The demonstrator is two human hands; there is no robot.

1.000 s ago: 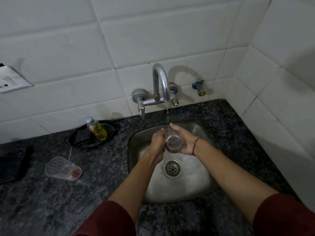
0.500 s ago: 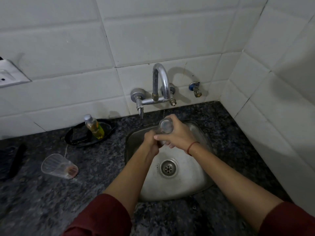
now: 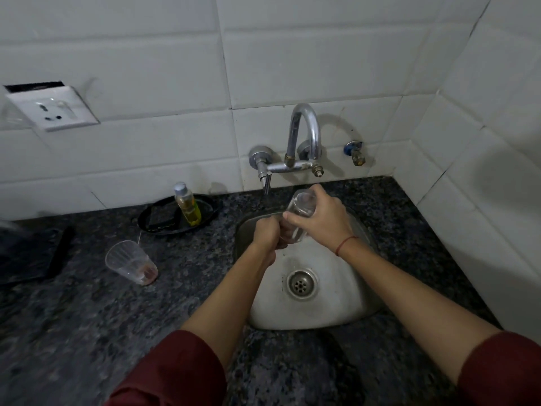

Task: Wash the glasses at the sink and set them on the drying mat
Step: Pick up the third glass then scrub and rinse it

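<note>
two unfinished: a clear glass (image 3: 303, 204) held over the sink (image 3: 336, 306), right hand (image 3: 320, 222) gripping its body and left hand (image 3: 268, 235) curled round its lower end, and a red-stained glass (image 3: 130, 262) unwashed left of the sink.

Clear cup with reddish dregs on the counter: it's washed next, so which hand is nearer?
Left. The left hand is right of the clear cup, over the steel sink; the right hand lies farther right, holding a clear glass.

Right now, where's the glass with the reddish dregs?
In the head view, that glass sits on the granite counter, left of the sink, just in front of the black tray holding the yellow bottle.
</note>
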